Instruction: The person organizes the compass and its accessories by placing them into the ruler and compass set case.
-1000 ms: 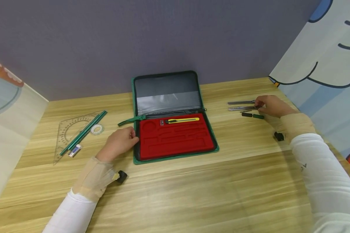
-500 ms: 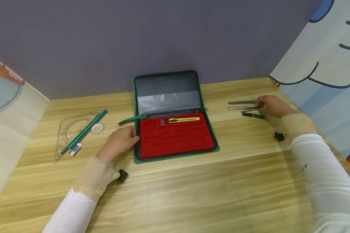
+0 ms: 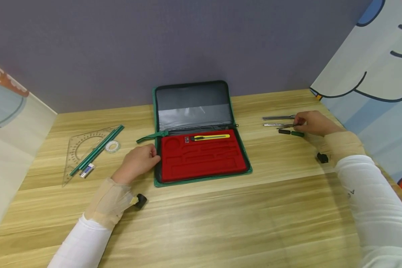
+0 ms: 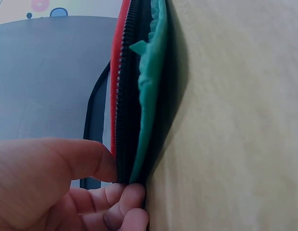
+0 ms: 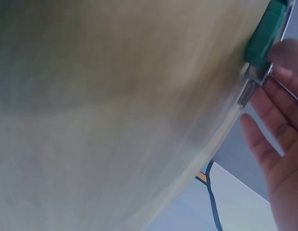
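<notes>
In the head view, my left hand (image 3: 139,160) is at the left edge of an open green zip case (image 3: 201,178) with a red moulded tray (image 3: 204,173). The left wrist view shows its thumb and fingers pinching the zipped rim (image 4: 121,120). My right hand (image 3: 313,123) pinches the right end of a slim metal drawing compass (image 3: 277,125), low over the table. A second slim metal instrument (image 3: 277,118) lies just behind it. A black piece (image 3: 284,131) and a green piece (image 3: 297,133) lie end to end in front; the green one shows large beside my right fingertips in the right wrist view.
A yellow utility knife (image 3: 211,137) and a tiny clear box (image 3: 187,140) sit in the tray. At the left lie a clear set square (image 3: 72,149), green pencils (image 3: 97,150), a tape roll (image 3: 112,146) and an eraser (image 3: 87,170). A grey panel (image 3: 187,44) stands behind the table.
My right hand has shifted very slightly, and the compass now lies a little more tilted, its right end nearer me. My left hand keeps its place at the case.
</notes>
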A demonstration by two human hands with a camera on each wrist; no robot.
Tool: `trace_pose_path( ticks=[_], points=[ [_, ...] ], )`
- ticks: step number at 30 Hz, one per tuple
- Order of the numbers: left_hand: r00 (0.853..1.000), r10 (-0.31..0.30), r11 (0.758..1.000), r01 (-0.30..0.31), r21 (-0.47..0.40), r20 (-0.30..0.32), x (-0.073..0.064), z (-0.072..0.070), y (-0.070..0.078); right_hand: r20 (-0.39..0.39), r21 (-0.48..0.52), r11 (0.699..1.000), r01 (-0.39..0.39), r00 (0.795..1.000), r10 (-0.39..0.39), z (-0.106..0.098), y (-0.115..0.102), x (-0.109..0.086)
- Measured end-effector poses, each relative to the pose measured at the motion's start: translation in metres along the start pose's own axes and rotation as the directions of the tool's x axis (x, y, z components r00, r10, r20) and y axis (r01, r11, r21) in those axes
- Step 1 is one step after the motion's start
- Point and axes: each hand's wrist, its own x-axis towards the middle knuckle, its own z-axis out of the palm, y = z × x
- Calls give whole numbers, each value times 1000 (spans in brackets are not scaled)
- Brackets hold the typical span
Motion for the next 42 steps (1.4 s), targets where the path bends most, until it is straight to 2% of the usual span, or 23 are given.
trace_pose_path(
  ticks=[12, 25, 36, 42],
  points=[
    [1000, 0, 1000, 0, -7, 16, 1, 0, -1, -21, 15, 999, 37, 999, -37, 2, 0, 0],
    [1000, 5, 1000, -5, 0, 8, 0, 0, 0, 37, 44, 999, 19, 999, -21, 1, -3, 2],
    [1000, 10, 1000, -10, -2, 0, -2, -1, 1, 16, 5, 998, 63, 998, -63, 2, -5, 3],
    [1000, 9, 1000, -9, -5, 2, -2, -1, 0, 9, -7, 998, 60, 998, -60, 2, -8, 5]
  ],
)
